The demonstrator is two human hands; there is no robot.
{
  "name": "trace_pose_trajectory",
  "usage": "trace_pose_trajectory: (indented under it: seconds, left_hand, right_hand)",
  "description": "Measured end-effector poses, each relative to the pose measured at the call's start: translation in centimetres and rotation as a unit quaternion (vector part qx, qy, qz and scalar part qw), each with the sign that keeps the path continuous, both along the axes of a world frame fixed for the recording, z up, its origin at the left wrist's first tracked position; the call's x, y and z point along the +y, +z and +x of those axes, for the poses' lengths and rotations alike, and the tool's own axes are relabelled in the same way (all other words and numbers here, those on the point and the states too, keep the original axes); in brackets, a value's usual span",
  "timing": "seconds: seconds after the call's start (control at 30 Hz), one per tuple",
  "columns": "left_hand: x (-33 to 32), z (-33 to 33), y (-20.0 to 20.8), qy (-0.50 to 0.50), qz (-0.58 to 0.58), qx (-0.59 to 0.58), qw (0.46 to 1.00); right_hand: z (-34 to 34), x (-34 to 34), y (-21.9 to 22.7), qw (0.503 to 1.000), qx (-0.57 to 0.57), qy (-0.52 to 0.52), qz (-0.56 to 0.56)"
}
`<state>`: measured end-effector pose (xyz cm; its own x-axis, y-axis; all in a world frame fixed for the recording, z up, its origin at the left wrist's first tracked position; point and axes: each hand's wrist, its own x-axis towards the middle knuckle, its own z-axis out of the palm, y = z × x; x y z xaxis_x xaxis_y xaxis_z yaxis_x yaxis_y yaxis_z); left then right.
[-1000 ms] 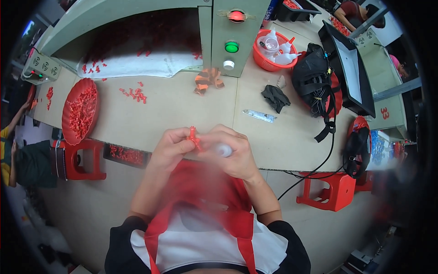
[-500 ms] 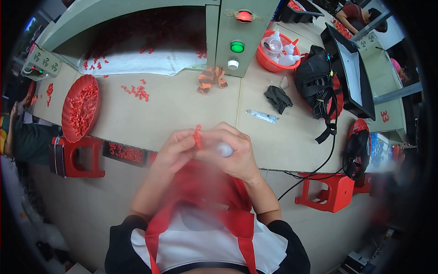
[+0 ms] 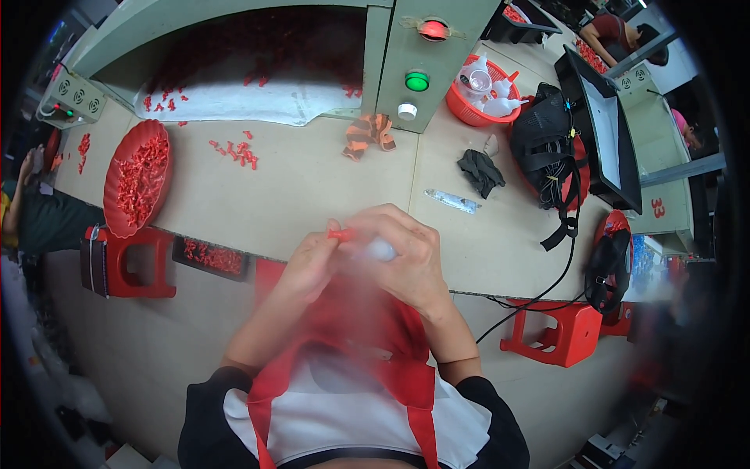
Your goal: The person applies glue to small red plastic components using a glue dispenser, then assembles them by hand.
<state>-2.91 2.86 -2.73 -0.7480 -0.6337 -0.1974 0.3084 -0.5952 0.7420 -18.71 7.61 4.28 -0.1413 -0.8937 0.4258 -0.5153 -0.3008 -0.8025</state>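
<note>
Forearms [image 3: 262, 332] converging | left hand [image 3: 309, 264] pinches red piece [image 3: 340, 234] | right hand [image 3: 414, 254] curled around bottle [image 3: 382, 250] (blurred)

— "What furniture fills the scene?"
— "A long, cream-coloured table [image 3: 297, 180] with a dark front edge runs across it, a pale green metal cabinet [image 3: 398, 102] with a shadowed, arched opening standing on top. Red plastic stools [image 3: 578, 336] stand at left and right."
— "And underfoot?"
— "A smooth, pale grey floor [image 3: 195, 336], softly lit, stretching out below the table's front edge."
</note>
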Motion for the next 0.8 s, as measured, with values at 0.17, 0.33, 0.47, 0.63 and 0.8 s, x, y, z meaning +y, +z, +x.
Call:
trace_pose_trajectory:
  seconds: [0.17,0.33,0.47,0.63,0.8]
  left_hand:
    - [0.2,-0.7,2.9,0.149,-0.145,-0.148,0.967]
    - [0.2,-0.5,4.4,0.225,-0.254,-0.1,0.935]
    - [0.2,-0.3,4.5,0.208,-0.25,-0.115,0.939]
    - [0.1,-0.3,5.0,0.219,-0.273,-0.138,0.927]
    - [0.1,-0.3,5.2,0.22,-0.263,-0.134,0.93]
  right_hand:
    - [-0.6,0.0,0.1,0.996,-0.077,0.011,0.053]
    - [-0.3,0.2,0.9,0.995,-0.03,0.015,0.098]
    - [0.1,0.1,0.5,0.995,-0.027,0.026,0.093]
    - [0.7,-0.1,-0.2,0.979,-0.172,0.003,0.106]
    - [1.2,-0.4,-0.8,0.98,-0.179,0.011,0.086]
